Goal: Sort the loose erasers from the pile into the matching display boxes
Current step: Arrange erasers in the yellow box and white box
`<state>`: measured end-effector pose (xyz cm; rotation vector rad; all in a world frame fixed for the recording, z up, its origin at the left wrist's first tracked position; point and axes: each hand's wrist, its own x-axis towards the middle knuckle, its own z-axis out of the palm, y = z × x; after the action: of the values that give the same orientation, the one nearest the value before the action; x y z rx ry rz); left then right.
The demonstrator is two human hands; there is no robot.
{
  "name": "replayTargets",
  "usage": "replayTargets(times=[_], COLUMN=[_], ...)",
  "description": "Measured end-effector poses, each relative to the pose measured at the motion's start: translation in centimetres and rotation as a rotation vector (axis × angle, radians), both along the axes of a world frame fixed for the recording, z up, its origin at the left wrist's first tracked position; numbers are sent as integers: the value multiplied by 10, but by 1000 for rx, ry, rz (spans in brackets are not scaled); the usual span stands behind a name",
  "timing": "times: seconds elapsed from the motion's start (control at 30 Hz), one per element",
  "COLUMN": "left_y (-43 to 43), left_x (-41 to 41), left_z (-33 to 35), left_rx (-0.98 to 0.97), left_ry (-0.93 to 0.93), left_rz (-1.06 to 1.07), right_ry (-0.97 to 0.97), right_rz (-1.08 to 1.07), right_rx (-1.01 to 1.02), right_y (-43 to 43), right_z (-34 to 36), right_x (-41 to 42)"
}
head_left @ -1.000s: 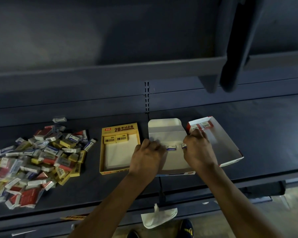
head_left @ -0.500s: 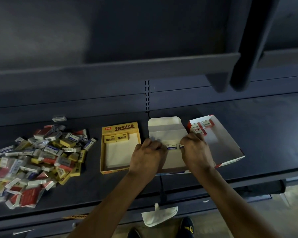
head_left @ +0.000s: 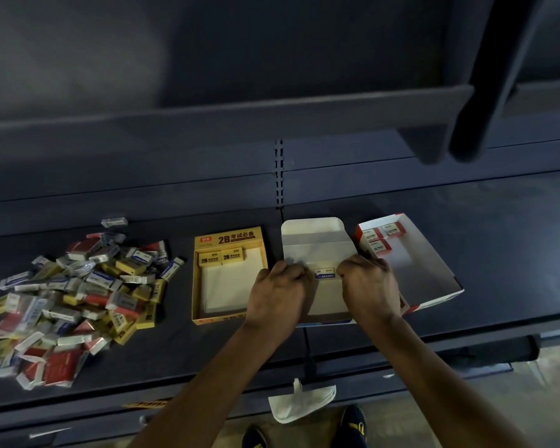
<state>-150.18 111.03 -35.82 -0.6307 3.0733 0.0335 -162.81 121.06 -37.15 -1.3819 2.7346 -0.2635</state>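
A pile of loose erasers [head_left: 78,295] in yellow, red and blue-white wrappers lies at the shelf's left. Three open display boxes stand in a row. The yellow box [head_left: 196,286] holds two yellow erasers [head_left: 222,256]. The white box [head_left: 314,236] holds a blue-white eraser [head_left: 325,273]. The red-edged box [head_left: 434,253] holds three red erasers [head_left: 380,237]. Both hands hover over the white box with curled fingers. My left hand [head_left: 280,289] has silvery wrapped erasers at its fingertips. My right hand [head_left: 367,286] pinches the right end of the blue-white eraser.
The dark metal shelf [head_left: 498,237] runs on to the right of the boxes. An upper shelf edge [head_left: 240,108] and a dark bracket [head_left: 485,76] overhang the back. Below the front edge lie a white cloth [head_left: 301,404] and my shoes [head_left: 353,425].
Both hands have drawn closer together over the white box, and the right hand has slid left up against the blue-white eraser. The view has shifted slightly.
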Motion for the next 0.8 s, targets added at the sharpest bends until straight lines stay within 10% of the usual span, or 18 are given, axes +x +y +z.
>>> replayTargets(times=[0.8], left_y=[-24], left_x=[60], left_z=[5], left_rx=[69], left_ry=[291], left_rz=[210], right_ry=[-83], right_rz=[264], right_rx=[-274], right_y=[-56], right_z=[29], right_x=[59])
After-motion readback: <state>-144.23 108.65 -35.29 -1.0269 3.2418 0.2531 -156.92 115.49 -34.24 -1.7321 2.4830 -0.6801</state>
